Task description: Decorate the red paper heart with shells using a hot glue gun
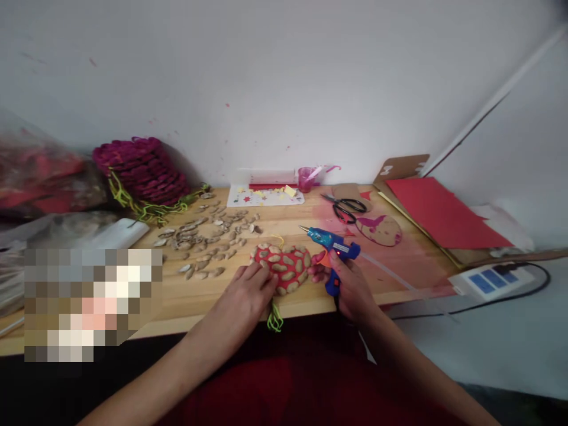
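A red heart-shaped piece (pixel 284 269) covered with peanut shells lies near the table's front edge. Yellow-green strands (pixel 275 319) hang from its bottom, and a thin yellow loop sticks up at its top. My left hand (pixel 254 285) is closed on the heart's left edge, fingers curled over it; what lies beneath the fingertips is hidden. In my right hand (pixel 352 287) is a blue glue gun (pixel 332 245), gripped by its handle just right of the heart. Its metal nozzle points up and left, a small red light glows, and a clear glue stick (pixel 390 269) trails from its back.
Loose peanut shells (pixel 199 234) spread left of the heart. Behind are a purple woven basket (pixel 142 168), a star-covered sheet (pixel 266 198) and a pink cup (pixel 306 179). To the right lie black-handled scissors (pixel 348 207), red paper (pixel 444 210) and a white power strip (pixel 492 281).
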### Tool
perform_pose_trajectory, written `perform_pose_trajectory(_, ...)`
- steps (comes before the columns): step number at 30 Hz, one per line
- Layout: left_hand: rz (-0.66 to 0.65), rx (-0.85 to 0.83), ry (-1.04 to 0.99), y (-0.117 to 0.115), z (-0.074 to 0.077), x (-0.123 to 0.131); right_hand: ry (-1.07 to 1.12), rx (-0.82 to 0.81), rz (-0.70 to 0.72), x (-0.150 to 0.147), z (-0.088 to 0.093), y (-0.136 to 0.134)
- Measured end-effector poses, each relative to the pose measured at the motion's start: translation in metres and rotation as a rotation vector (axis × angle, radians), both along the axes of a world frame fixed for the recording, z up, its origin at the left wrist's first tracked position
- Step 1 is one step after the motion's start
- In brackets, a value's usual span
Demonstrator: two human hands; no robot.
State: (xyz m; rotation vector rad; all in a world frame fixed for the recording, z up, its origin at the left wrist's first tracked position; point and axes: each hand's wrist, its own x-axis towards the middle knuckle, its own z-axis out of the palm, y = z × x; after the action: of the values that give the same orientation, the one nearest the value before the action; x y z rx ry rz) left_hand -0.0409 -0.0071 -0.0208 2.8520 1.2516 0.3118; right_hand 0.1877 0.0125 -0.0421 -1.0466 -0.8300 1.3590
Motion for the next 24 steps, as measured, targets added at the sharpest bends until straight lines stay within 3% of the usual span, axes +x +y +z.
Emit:
perform_pose_trajectory(8, -0.016, 0.08, -0.055, 0.002, -0.017, -0.006, 0.106, -0.046, 0.082, 0.004, 0.002, 0.003)
perform_pose_trajectory(15, -0.067, 0.139, -0.151, 0.009, -0.029, -0.011, 0.141, -0.189, 0.254, 0.025, 0.03, -0.005)
perform_pose_trajectory(19, -0.053, 0.172, -0.175, 0.015, -0.041, -0.012, 0.135, -0.164, 0.246, 0.035, 0.044, -0.012)
perform_pose_trajectory(24, -0.07, 0.192, -0.175, 0.017, -0.042, -0.013, 0.133, -0.085, 0.204, 0.043, 0.048, -0.022)
